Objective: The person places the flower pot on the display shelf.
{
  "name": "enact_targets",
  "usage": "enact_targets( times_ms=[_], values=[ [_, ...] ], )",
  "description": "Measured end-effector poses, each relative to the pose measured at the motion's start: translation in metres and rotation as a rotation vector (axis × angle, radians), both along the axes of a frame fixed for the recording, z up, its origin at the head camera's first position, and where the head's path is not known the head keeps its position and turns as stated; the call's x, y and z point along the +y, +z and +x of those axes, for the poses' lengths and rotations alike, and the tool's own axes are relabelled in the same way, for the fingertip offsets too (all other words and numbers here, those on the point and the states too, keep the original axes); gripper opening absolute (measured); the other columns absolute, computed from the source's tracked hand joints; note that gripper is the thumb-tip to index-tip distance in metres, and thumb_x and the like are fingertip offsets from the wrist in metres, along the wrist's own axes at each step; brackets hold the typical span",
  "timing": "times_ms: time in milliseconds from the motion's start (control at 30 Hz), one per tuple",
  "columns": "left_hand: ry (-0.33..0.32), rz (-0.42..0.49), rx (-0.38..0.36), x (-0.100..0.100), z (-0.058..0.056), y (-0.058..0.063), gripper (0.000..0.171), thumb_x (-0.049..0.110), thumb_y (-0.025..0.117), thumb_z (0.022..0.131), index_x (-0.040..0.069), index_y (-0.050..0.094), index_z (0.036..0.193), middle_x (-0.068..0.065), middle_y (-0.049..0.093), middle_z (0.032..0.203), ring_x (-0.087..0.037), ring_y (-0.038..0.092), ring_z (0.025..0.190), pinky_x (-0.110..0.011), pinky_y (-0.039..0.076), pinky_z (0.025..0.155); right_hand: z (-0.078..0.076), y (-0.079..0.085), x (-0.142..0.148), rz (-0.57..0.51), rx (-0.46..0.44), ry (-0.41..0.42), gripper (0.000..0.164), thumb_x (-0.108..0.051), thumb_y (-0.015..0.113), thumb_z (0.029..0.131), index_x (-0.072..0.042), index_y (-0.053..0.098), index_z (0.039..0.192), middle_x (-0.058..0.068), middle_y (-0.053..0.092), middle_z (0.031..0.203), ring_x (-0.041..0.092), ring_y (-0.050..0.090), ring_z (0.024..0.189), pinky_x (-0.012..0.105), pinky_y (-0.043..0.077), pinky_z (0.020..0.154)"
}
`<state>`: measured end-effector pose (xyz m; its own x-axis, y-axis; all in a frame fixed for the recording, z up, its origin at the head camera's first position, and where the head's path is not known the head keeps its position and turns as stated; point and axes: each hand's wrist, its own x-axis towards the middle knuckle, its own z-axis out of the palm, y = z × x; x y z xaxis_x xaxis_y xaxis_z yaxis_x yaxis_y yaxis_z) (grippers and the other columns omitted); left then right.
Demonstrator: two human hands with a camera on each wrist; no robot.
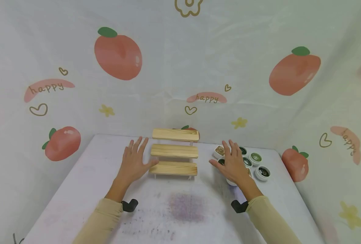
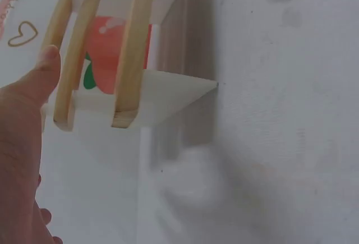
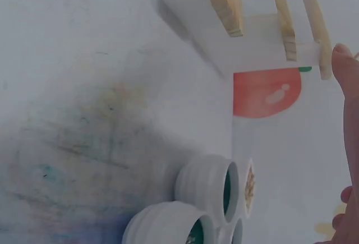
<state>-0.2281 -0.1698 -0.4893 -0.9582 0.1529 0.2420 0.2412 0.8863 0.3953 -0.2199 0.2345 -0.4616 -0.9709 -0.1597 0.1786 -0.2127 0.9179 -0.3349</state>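
Observation:
A three-tier stand with pale wooden shelves (image 1: 174, 151) and white supports (image 2: 174, 90) stands at the back middle of the table. Left of it my left hand (image 1: 132, 166) hovers with fingers spread, its thumb near the lowest shelf in the head view; whether it touches is unclear. Over the group at the right, my right hand (image 1: 234, 166) has its fingers extended and holds nothing. Beneath and around it are several small white pots, some with dark green contents, such as one pot (image 1: 263, 173). A white dish (image 1: 219, 152) holds tan bits. The right hand partly hides the group.
The white table (image 1: 86, 196) bears purple and dark stains near its front. A white cloth backdrop (image 1: 165, 61) with printed fruit and "happy" lettering rises behind it and at both sides. Black wrist mounts (image 1: 130, 205) sit on both forearms.

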Motion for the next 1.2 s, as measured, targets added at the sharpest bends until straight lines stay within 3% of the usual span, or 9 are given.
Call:
enact_targets(
  times_ms=[133, 267, 467, 667, 933, 1067, 1200],
  values=[
    [-0.019, 0.042, 0.002, 0.0, 0.004, -0.008, 0.105, 0.071, 0.063, 0.088, 0.024, 0.011, 0.166, -0.012, 0.018, 0.171, -0.047, 0.014, 0.156, -0.069, 0.016, 0.122, 0.006, -0.005, 0.008, -0.029, 0.0, -0.014, 0.102, -0.065, 0.062, 0.092, -0.01, 0.014, 0.163, 0.025, 0.011, 0.167, 0.051, 0.015, 0.152, 0.07, 0.025, 0.117],
    [-0.034, 0.091, -0.02, 0.001, 0.008, -0.013, 0.106, 0.069, 0.066, 0.087, 0.022, 0.014, 0.165, -0.011, 0.023, 0.17, -0.043, 0.018, 0.157, -0.067, 0.022, 0.121, 0.014, -0.008, 0.017, -0.061, 0.004, -0.033, 0.103, -0.062, 0.065, 0.092, -0.007, 0.015, 0.163, 0.026, 0.013, 0.166, 0.052, 0.017, 0.151, 0.073, 0.027, 0.114],
    [-0.063, 0.263, -0.093, 0.004, 0.011, -0.022, 0.105, 0.066, 0.071, 0.086, 0.028, 0.014, 0.165, -0.012, 0.027, 0.168, -0.039, 0.024, 0.155, -0.066, 0.031, 0.118, 0.028, -0.013, 0.029, -0.115, 0.058, -0.041, 0.101, -0.048, 0.076, 0.088, -0.002, 0.021, 0.16, 0.032, 0.022, 0.159, 0.056, 0.024, 0.143, 0.074, 0.029, 0.11],
    [-0.099, 0.394, -0.085, 0.007, 0.012, -0.035, 0.104, 0.056, 0.078, 0.084, 0.02, 0.022, 0.163, -0.011, 0.035, 0.164, -0.037, 0.034, 0.15, -0.061, 0.033, 0.118, 0.038, -0.032, 0.037, -0.114, 0.146, -0.045, 0.103, -0.041, 0.086, 0.08, 0.005, 0.031, 0.154, 0.036, 0.034, 0.147, 0.054, 0.035, 0.134, 0.069, 0.032, 0.108],
    [-0.119, 0.552, -0.114, 0.009, 0.013, -0.043, 0.097, 0.042, 0.086, 0.081, 0.014, 0.034, 0.158, -0.011, 0.045, 0.156, -0.036, 0.046, 0.141, -0.055, 0.041, 0.114, 0.046, -0.054, 0.042, -0.217, 0.13, -0.138, 0.098, -0.037, 0.09, 0.075, 0.007, 0.039, 0.146, 0.035, 0.039, 0.135, 0.051, 0.038, 0.123, 0.061, 0.038, 0.098],
    [-0.111, 0.637, -0.149, 0.009, 0.013, -0.045, 0.097, 0.037, 0.088, 0.08, 0.014, 0.035, 0.157, -0.011, 0.047, 0.154, -0.038, 0.05, 0.138, -0.056, 0.044, 0.112, 0.05, -0.064, 0.04, -0.26, 0.216, -0.152, 0.092, -0.027, 0.093, 0.07, 0.013, 0.044, 0.137, 0.034, 0.044, 0.12, 0.045, 0.04, 0.113, 0.053, 0.036, 0.093],
    [-0.096, 0.672, -0.131, 0.012, 0.013, -0.047, 0.095, 0.033, 0.09, 0.078, 0.011, 0.037, 0.155, -0.013, 0.052, 0.149, -0.038, 0.055, 0.132, -0.056, 0.047, 0.108, 0.051, -0.074, 0.04, -0.277, 0.299, -0.152, 0.087, -0.022, 0.093, 0.067, 0.014, 0.046, 0.13, 0.033, 0.045, 0.111, 0.043, 0.039, 0.104, 0.049, 0.031, 0.087]
  ],
)
